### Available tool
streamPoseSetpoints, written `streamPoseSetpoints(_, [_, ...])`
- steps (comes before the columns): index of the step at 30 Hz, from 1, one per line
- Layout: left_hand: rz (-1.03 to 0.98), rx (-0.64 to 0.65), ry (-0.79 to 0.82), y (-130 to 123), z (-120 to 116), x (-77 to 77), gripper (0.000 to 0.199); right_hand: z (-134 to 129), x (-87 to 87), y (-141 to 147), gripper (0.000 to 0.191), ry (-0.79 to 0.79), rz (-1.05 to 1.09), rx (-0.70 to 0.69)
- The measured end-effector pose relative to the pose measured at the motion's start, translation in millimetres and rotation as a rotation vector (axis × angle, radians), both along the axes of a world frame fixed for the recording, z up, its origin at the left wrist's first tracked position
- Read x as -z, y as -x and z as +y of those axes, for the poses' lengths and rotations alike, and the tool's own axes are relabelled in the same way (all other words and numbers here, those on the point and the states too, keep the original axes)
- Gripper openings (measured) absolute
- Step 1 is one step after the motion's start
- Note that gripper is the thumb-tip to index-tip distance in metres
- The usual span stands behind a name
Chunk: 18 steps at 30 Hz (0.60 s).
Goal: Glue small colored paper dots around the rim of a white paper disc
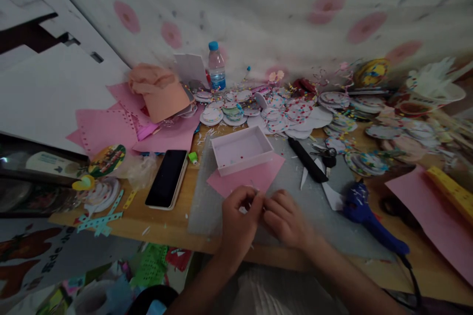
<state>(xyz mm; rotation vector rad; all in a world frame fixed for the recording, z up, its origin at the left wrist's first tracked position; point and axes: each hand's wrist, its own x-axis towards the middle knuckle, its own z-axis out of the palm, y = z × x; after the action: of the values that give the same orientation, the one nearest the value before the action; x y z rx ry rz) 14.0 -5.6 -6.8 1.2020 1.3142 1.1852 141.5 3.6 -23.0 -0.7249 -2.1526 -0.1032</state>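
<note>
My left hand (240,214) and my right hand (286,219) meet over the front of the grey cutting mat (207,216). Thumb and fingers of both are pinched together around something small and pale that I cannot make out, largely covered by the fingers. Just beyond them lies a sheet of pink paper (268,174), with a shallow white open box (244,162) resting on its far part. A few tiny red bits show in the box.
A black phone (167,178) lies at left. Right of the box are a black-handled cutter (306,160), keys (328,157) and a blue glue gun (369,221) with a cord. Decorated paper discs (273,120) crowd the back, near a water bottle (217,69).
</note>
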Motion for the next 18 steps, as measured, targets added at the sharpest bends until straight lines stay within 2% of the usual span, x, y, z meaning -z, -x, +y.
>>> streamPoseSetpoints(3, [0.061, 0.019, -0.011, 10.1, 4.5, 3.2, 0.030, 12.9, 14.7, -2.0, 0.028, 0.324, 0.383, 0.037])
streamPoseSetpoints(5, [0.151, -0.017, -0.095, 22.8, 7.5, 13.1, 0.028, 23.5, 22.5, -3.2, 0.025, 0.471, 0.671, 0.101])
streamPoseSetpoints(7, [0.276, -0.063, -0.188, 35.7, 10.4, 27.8, 0.019, 32.8, 27.4, -5.5, 0.022, 0.613, 0.842, 0.103])
streamPoseSetpoints(11, [0.453, 0.010, -0.248, 47.2, 14.4, 52.9, 0.008, 40.1, 32.0, -12.3, 0.026, 1.006, 0.958, -0.089])
streamPoseSetpoints(14, [0.498, 0.072, -0.260, 44.9, 16.1, 57.5, 0.002, 38.1, 34.2, -14.9, 0.025, 1.105, 0.924, -0.212])
streamPoseSetpoints(18, [0.532, 0.114, -0.265, 43.0, 18.1, 55.7, 0.006, 35.1, 37.0, -14.3, 0.023, 1.182, 0.907, -0.279])
